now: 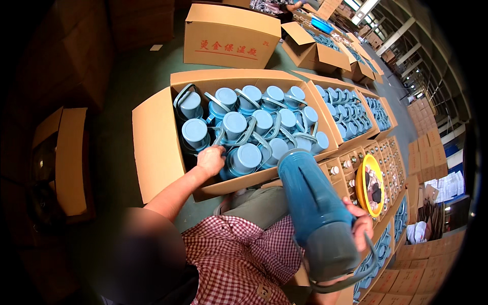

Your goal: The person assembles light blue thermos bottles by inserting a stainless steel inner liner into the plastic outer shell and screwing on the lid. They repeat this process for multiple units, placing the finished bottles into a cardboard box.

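Note:
My right hand (360, 224) is closed round the side of a large blue vacuum flask (311, 193), held tilted in front of my checked shirt. Its grey-blue cap points toward me, and a carrying handle (373, 267) loops below it. At the near left of an open carton (239, 76), my left hand (211, 160) has its fingers curled at the handle (218, 137) of a standing blue flask. Several more flasks (235, 124) stand in rows in that carton, lids up and handles leaning across one another.
Right of the carton stand further cartons of flasks (348, 114). A divided carton of bottles (333, 170) carries a yellow basin (362, 188) with small pieces. A closed carton (229, 38) stands behind. Another person's hand (295, 6) shows at the far top.

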A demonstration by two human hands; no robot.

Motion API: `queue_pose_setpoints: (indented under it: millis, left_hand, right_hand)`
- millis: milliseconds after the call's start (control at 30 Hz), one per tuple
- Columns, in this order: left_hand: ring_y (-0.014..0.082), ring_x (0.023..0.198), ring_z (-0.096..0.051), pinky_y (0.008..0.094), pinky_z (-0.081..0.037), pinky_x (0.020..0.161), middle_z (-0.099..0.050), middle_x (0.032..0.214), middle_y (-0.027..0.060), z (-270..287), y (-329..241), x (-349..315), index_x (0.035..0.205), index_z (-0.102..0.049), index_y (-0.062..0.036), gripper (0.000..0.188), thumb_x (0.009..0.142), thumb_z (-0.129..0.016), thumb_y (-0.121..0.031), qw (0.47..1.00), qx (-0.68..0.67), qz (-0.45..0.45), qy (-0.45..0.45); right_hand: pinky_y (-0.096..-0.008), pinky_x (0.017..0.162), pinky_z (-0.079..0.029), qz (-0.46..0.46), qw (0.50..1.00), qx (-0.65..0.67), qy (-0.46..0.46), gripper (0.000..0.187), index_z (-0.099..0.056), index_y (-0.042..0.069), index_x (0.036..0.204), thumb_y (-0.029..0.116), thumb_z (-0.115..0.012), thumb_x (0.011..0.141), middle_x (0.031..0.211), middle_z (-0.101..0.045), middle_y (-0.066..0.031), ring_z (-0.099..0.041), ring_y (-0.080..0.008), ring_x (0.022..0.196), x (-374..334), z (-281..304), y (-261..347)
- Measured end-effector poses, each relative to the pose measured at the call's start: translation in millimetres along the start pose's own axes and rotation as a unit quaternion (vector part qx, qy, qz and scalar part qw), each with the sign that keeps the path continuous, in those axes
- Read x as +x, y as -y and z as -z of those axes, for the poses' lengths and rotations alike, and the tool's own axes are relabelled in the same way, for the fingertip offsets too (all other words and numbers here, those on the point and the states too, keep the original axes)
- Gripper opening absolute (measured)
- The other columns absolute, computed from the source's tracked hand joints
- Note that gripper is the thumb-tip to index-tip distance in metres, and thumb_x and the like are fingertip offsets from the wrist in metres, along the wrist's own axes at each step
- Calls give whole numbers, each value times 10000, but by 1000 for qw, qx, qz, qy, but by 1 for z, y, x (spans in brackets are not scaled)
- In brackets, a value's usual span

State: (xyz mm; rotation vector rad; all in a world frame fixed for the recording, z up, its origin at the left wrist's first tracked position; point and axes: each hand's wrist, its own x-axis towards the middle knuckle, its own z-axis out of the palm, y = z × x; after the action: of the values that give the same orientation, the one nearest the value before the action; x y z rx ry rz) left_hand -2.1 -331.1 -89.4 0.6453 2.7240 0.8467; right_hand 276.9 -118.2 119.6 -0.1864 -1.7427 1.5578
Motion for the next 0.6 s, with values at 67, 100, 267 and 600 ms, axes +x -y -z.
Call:
queue_pose_setpoints:
  millis: [67, 100, 267, 600]
  left_hand:
    - [328, 1009, -604, 416, -496, 862, -606, 1158, 148, 10, 10, 5, 1005, -653, -61, 290, 765, -660, -223, 992, 66, -62, -86]
    - [320, 1045, -591, 407, -494, 878, -579, 1216, 144, 15, 16, 10, 1010, -647, -61, 294, 753, -670, -201, 977, 98, -105, -158]
    - [307, 1056, -575, 397, -483, 885, -617, 1127, 123, 51, 78, 35, 980, -655, -36, 237, 777, -614, -151, 983, 60, -34, -171]
    - [329, 928, -634, 407, -493, 842, -670, 985, 150, 73, 81, 43, 962, -692, -45, 238, 798, -601, -190, 991, -46, 6, -123]
  right_hand:
    - [-528, 951, -450, -56, 995, 51, -64, 485, -525, -15, 833, 453, -474, 951, 1052, -613, -232, -583, -369, 1053, 13, -9, 16]
    - [-521, 941, -464, -84, 989, 76, -97, 489, -528, -21, 859, 455, -467, 954, 1069, -607, -235, -584, -372, 1051, 19, -14, 20]
    - [-422, 888, -499, 6, 967, 185, 177, 335, -550, 29, 1068, 338, -458, 980, 1113, -592, -176, -587, -270, 1021, 78, -49, -10]
    - [-320, 640, -539, -324, 925, 180, 84, 183, -632, 12, 979, 170, -563, 916, 876, -642, -80, -631, -168, 733, 110, -162, -173]
